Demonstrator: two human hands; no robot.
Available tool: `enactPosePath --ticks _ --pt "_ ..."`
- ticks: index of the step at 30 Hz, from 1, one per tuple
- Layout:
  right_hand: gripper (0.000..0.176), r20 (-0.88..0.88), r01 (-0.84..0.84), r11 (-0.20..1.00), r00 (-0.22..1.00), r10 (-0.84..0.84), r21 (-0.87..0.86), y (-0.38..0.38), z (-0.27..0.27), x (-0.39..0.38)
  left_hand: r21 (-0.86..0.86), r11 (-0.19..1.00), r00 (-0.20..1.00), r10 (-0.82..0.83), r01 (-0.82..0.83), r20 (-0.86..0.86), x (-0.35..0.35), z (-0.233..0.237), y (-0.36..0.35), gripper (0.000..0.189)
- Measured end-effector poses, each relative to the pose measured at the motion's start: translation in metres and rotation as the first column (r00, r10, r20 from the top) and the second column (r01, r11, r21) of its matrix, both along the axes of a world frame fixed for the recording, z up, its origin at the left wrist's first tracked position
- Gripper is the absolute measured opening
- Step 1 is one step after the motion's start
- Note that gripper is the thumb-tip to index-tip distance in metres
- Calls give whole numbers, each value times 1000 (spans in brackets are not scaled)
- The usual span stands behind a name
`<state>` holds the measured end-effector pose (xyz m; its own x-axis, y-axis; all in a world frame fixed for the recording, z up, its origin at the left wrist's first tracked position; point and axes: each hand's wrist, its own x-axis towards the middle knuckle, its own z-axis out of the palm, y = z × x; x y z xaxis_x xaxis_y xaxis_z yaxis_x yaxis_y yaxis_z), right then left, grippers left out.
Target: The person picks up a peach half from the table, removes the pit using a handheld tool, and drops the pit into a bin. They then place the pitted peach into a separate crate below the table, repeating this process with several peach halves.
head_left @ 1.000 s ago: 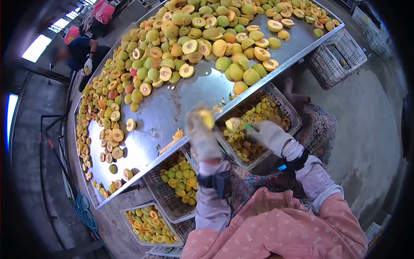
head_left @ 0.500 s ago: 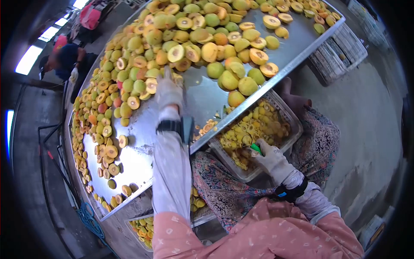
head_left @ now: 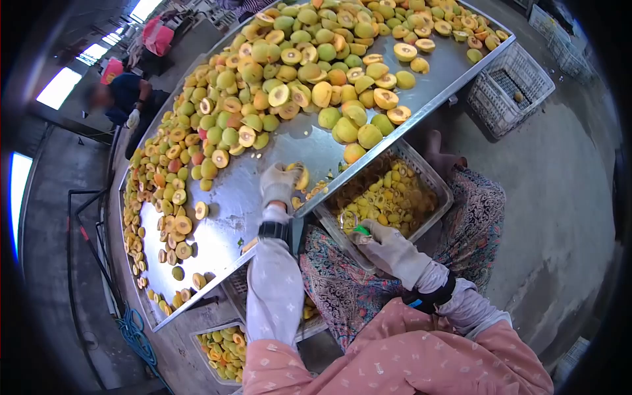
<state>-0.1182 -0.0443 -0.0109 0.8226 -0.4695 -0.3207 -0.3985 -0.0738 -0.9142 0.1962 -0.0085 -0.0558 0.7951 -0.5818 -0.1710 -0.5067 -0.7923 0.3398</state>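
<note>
My left hand [head_left: 278, 183], in a pale glove, is at the near edge of the metal table [head_left: 289, 141]. Its fingers are closed around a yellow fruit half [head_left: 302, 176], which looks like a peach. In my gloved right hand [head_left: 394, 253] is a green-handled tool [head_left: 361, 230] with a metal loop [head_left: 348, 221] at its end. The loop hangs over the near side of a crate [head_left: 440, 176] holding yellow fruit pieces [head_left: 387, 197] in brownish liquid. Small fruit scraps [head_left: 317, 190] lie beside my left hand. Whole-looking and halved fruit [head_left: 263, 69] are heaped farther up the table.
An open crate [head_left: 503, 118] stands on the floor beyond the table's right edge. Another crate of fruit pieces [head_left: 224, 351] sits low at the left. A co-worker [head_left: 128, 99] stands across the table. A blue hose [head_left: 136, 336] lies coiled on the floor.
My left hand has drawn back from the fruit pile to the near edge and now grips a fruit half. My right hand has shifted left and slightly down, the tool's loop now showing clearly.
</note>
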Motion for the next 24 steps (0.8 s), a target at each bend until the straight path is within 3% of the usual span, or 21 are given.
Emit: enactPosePath --ticks 1,2,4,7,8,10,11,13,14,15,16,17,18,19,22,24 --pt "39 8 8 998 1000 -9 58 2 11 1 -317 939 932 12 -135 -361 -26 11 8 43" --pt "38 78 -9 997 997 3 74 2 12 3 -523 775 742 -108 -354 -662 -60 31 15 45" --pt "36 127 16 999 992 -20 37 8 13 7 -673 711 643 -421 -205 -640 -100 57 28 50" --pt "37 229 94 991 971 -71 -91 17 30 7 -820 538 811 -558 194 -174 -142 51 36 37" --pt "39 212 162 984 967 -145 -68 20 29 9 -824 532 811 -560 193 -171 -150 60 38 37" --pt "42 197 226 973 957 -212 -54 22 34 8 -747 480 833 -524 460 177 -164 80 41 29" --pt "42 156 209 977 968 -199 -51 22 41 5 -749 477 834 -520 460 182 -171 87 43 29" --pt "41 118 193 980 975 -186 -45 24 43 1 -836 533 847 -498 130 -185 -180 96 46 24" --pt "38 176 204 960 969 -171 -190 28 38 -1 -836 532 847 -499 133 -182 -181 97 47 24" --pt "36 228 220 918 962 -148 -330 30 37 -2 -829 512 880 -472 226 -52 -182 96 47 30" --pt "36 229 221 918 962 -149 -329 31 37 -2 -808 496 894 -441 318 80 -184 96 47 37" --pt "39 266 233 956 947 -182 -178 32 40 -1 -808 497 893 -442 318 80 -187 98 48 37" --pt "43 296 235 972 930 -218 -24 33 42 -1 -869 494 887 -415 33 -202 -193 106 49 47" --pt "43 296 235 972 930 -218 -24 33 41 -1 -838 481 793 -392 -256 -467 -200 112 49 57" --pt "39 336 198 978 919 -207 63 39 26 5 -854 395 842 -278 -338 -462 -221 124 42 70" --pt "36 252 238 949 924 -287 209 44 12 8 -861 384 855 -263 -333 -448 -225 124 43 69"
